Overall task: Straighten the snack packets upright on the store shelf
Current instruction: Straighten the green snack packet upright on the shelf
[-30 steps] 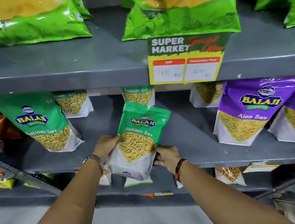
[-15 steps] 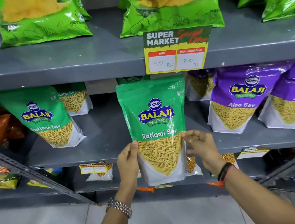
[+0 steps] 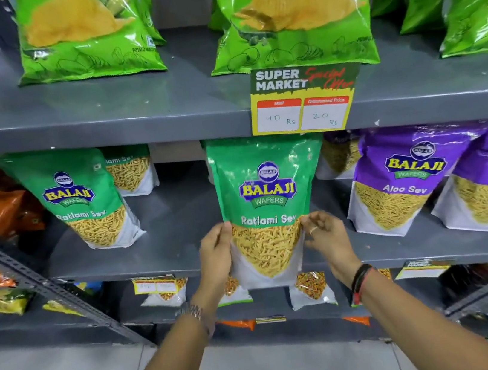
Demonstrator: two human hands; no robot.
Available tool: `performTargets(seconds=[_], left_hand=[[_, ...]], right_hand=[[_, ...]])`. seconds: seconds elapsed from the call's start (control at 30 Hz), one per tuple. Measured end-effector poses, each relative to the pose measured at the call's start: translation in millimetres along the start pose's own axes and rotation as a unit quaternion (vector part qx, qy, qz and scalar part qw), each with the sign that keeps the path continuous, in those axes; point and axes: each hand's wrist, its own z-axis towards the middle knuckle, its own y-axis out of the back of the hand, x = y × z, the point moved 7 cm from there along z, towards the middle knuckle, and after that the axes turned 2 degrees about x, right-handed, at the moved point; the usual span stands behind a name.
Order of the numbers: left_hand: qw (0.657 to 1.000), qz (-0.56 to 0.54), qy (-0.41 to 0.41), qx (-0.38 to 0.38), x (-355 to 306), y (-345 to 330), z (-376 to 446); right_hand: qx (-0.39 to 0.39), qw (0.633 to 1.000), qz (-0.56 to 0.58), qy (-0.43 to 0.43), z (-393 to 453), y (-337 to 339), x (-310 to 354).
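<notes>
On the middle shelf [image 3: 179, 225], at its front edge, a green Ratlami Sev packet [image 3: 268, 200] stands upright, facing out, its top just under the price tag [image 3: 303, 101] fixed to the shelf above. Both hands grasp its lower part: the left hand [image 3: 216, 256] clasps the left edge, and the right hand [image 3: 325, 234] pinches the right edge with its fingertips. Another Ratlami Sev packet [image 3: 82, 201] leans to the left, well apart, and purple Aloo Sev packets [image 3: 408, 177] stand near on the right.
</notes>
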Motion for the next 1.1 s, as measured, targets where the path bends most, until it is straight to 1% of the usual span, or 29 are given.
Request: performTargets(seconds=[0.13, 0.23, 0.3, 0.33, 0.4, 0.47, 0.5, 0.57, 0.63, 0.77, 0.97, 1.1], left_hand=[[1.0, 0.007, -0.01, 0.014, -12, -4, 44], [0.998, 0.048, -0.026, 0.028, -4, -8, 61], [0.997, 0.063, -0.015, 0.037, 2, -8, 61], [0.997, 0.055, -0.004, 0.055, 6, -9, 60], [0.992, 0.042, 0.016, 0.12, 17, -15, 56], [0.98, 0.089, 0.028, 0.175, 35, -19, 56], [0.975, 0.122, 0.03, 0.182, 44, -18, 57], [0.972, 0.177, 0.026, 0.154, 55, -12, 62], [0.973, 0.188, 0.023, 0.129, 59, -7, 69], [0.976, 0.187, 0.004, 0.112, 51, 1, 78], [0.979, 0.181, -0.01, 0.089, 51, 30, 98], [0.981, 0.172, -0.016, 0.084, 53, 38, 106]], right_hand=[[-0.031, 0.998, 0.012, 0.06, 31, -13, 22], [-0.029, 0.995, -0.003, 0.091, 43, -22, 28], [-0.022, 0.995, -0.021, 0.092, 46, -27, 21], [-0.013, 0.996, -0.022, 0.088, 46, -30, 17], [0.012, 0.997, 0.0, 0.071, 46, -32, 7], [0.051, 0.997, 0.036, 0.038, 46, -33, -6], [0.073, 0.997, 0.029, 0.019, 45, -34, -13], [0.113, 0.993, -0.03, -0.011, 43, -37, -26], [0.121, 0.99, -0.062, -0.027, 44, -42, -35], [0.106, 0.992, -0.066, -0.023, 49, -57, -35], [0.103, 0.991, -0.079, -0.032, 58, -93, -25], [0.101, 0.992, -0.077, -0.028, 65, -102, -28]])
